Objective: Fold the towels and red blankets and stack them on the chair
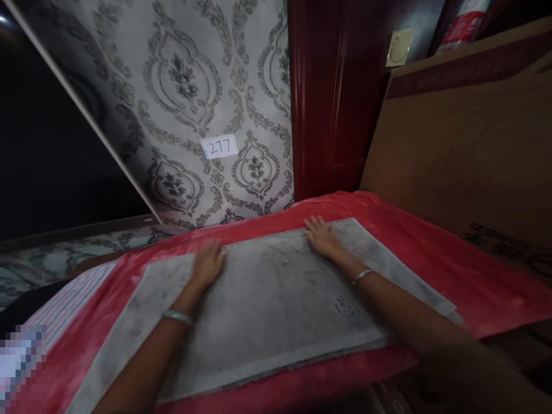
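Two Bare Hands Laid on a Grey Cloth Atop a Red-Covered Bench

A grey cloth point(267, 299) lies spread over the bench point(431, 264), its far edge running a little inside the bench's far edge and its near edge close to the bench's near edge. Red cover point(336, 368) shows all round it, with a broad strip between the grey cloth and the bench's right edge. Along the near edge and at the near right corner a second layer peeps out beneath the grey cloth, and a small mark point(345, 307) sits on its right half.

The right hand point(321, 234) is palm down near the cloth's far right corner, fingers spread, tips reaching the far edge; a thin bracelet point(362, 277) circles the wrist. The left hand point(210, 261) is at the same far edge, left of the middle, with a wider bracelet point(177, 317). Motion blurs its fingers, so I cannot tell whether they lie flat or pinch the fabric.

Striped fabric point(73, 299) lies by the bench's left edge. Beyond the far edge are patterned wallpaper point(185, 75), a paper label point(219, 146) reading 277 and a dark red wooden panel point(319, 103). A large cardboard box point(466, 132) stands by the right edge
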A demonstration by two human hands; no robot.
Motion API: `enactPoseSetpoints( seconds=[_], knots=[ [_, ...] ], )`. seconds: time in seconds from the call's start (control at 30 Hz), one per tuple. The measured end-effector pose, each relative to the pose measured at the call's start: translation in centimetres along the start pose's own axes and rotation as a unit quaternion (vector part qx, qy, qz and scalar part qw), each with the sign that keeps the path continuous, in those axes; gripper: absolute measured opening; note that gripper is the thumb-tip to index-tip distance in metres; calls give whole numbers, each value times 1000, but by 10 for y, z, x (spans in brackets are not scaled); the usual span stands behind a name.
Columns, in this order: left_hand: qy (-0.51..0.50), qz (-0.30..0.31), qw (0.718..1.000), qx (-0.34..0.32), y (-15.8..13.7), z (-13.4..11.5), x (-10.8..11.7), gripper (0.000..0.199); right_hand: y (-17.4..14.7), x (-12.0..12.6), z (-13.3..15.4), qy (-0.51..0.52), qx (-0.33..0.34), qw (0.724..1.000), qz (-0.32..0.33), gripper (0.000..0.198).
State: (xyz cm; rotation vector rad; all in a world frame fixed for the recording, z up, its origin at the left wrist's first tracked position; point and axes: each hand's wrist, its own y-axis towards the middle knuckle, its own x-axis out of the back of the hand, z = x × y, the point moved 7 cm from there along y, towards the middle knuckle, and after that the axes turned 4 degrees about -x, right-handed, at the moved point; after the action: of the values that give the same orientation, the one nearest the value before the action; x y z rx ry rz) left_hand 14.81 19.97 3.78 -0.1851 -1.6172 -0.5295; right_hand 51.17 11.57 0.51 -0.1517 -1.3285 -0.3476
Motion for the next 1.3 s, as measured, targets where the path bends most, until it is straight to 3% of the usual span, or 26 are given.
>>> enactPoseSetpoints(
  seconds=[0.07,0.13,0.2,0.27,0.37,0.63,0.73,0.83,0.9,0.97,1.13,1.2,1.3],
  knots=[
    [-34,36,991,-121,10,-77,-20,57,-12,-13,49,5,64,998,15,60],
    [-53,82,977,-187,15,-134,-39,59,-22,-27,79,4,102,994,33,58],
    [-58,103,973,-197,18,-159,-52,62,-28,-37,90,1,120,992,44,58],
    [-54,102,974,-195,20,-159,-57,63,-29,-41,89,-3,126,991,49,58],
    [-31,94,982,-158,21,-118,-54,62,-26,-44,82,-9,126,990,56,59],
    [34,114,990,81,-11,96,-24,59,-25,-50,80,-9,124,991,54,59],
    [45,89,982,161,-25,148,-13,59,-25,-50,83,-8,121,991,56,59],
    [39,93,975,196,-28,162,-11,63,-19,-47,81,-10,133,988,72,60],
    [28,106,973,201,-26,162,-13,65,-8,-43,63,-24,133,987,90,61],
    [21,111,972,206,-24,162,-15,65,6,-36,26,-48,95,990,97,62],
    [30,77,975,208,-19,168,-15,59,21,-11,-93,-75,-73,993,54,65],
    [34,69,976,204,-19,166,-14,58,16,-6,-118,-78,-103,991,42,65],
    [51,70,974,210,-23,159,-7,61,3,-4,-129,-79,-117,989,37,66]
  ],
)
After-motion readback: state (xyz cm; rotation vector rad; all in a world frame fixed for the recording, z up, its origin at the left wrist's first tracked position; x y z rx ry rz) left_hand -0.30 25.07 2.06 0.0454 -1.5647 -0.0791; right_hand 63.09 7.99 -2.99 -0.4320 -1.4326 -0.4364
